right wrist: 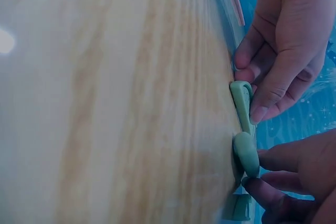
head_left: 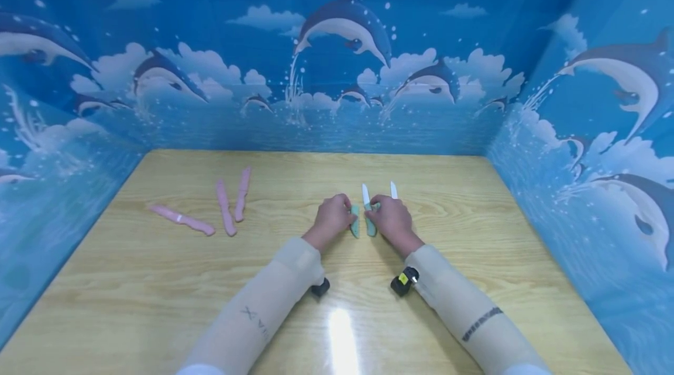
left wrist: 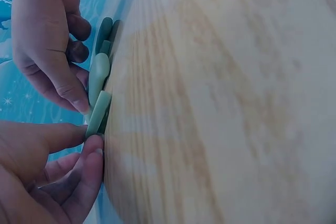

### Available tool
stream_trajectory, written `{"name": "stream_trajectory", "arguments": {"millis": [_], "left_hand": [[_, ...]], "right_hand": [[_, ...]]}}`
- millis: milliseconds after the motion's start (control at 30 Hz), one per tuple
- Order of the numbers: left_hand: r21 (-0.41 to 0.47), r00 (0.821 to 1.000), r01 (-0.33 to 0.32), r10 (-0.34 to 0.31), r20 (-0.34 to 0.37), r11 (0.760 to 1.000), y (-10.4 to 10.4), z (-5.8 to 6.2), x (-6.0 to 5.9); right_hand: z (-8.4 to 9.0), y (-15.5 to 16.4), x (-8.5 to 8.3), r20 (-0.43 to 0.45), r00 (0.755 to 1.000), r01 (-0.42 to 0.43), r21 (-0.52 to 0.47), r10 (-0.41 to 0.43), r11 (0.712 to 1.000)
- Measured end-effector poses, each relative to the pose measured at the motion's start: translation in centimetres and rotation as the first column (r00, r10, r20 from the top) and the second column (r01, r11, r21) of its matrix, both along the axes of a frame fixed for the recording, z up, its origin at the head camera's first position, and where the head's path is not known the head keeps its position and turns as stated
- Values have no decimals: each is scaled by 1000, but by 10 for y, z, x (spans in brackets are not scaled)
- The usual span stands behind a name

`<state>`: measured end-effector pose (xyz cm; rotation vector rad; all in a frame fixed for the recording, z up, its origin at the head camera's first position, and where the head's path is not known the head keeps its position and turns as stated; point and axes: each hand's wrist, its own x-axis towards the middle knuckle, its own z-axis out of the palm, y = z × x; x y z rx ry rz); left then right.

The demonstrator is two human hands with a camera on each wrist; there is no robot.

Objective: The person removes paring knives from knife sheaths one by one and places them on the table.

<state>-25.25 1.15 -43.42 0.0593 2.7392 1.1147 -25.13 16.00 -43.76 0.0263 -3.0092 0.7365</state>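
In the head view my left hand (head_left: 333, 217) pinches a slim green piece (head_left: 355, 223) between thumb and fingers; no blade shows on it. Just right of it lies a green-handled knife (head_left: 371, 226), its pale blade pointing away from me. My right hand (head_left: 392, 218) pinches this handle from its right side. A second pale blade (head_left: 393, 189) sticks out beyond the right hand, which hides its handle. The right wrist view has the left hand's green piece (right wrist: 242, 98) end to end with the rounded knife handle (right wrist: 245, 153), and another green end (right wrist: 240, 206) beyond.
Three pink knife-shaped things (head_left: 181, 219) lie apart on the left of the wooden table (head_left: 284, 182), two of them slanting away from me. Blue dolphin-print cloth (head_left: 337, 123) walls the table at the back and both sides. A light glare shows near the front.
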Motion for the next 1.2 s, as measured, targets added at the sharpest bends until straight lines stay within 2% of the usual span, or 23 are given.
{"name": "stream_trajectory", "arguments": {"millis": [333, 600, 733, 833, 933, 1200], "left_hand": [[-28, 1000, -4, 4, -1, 1000, 0, -2, 0], [-36, 999, -23, 22, -29, 999, -2, -4, 2], [-11, 997, -18, 17, -71, 1000, -6, -4, 4], [8, 993, -12, 13, -119, 1000, -13, -5, 6], [38, 991, -21, 26, -134, 999, -23, -3, 10], [80, 993, -85, 92, -80, 993, -65, 9, 15]], "right_hand": [[-1, 0, 2, -13, 1000, -1, 31, 2, 1000], [2, -1, 5, -17, 1000, -7, 45, 8, 999], [3, -1, 8, -44, 999, 2, 60, 1, 998], [5, -2, 11, -66, 998, -15, 63, 20, 998], [8, -3, 16, -74, 996, -43, 67, 48, 997], [14, -12, 32, -127, 985, -117, 30, 120, 993]]}}
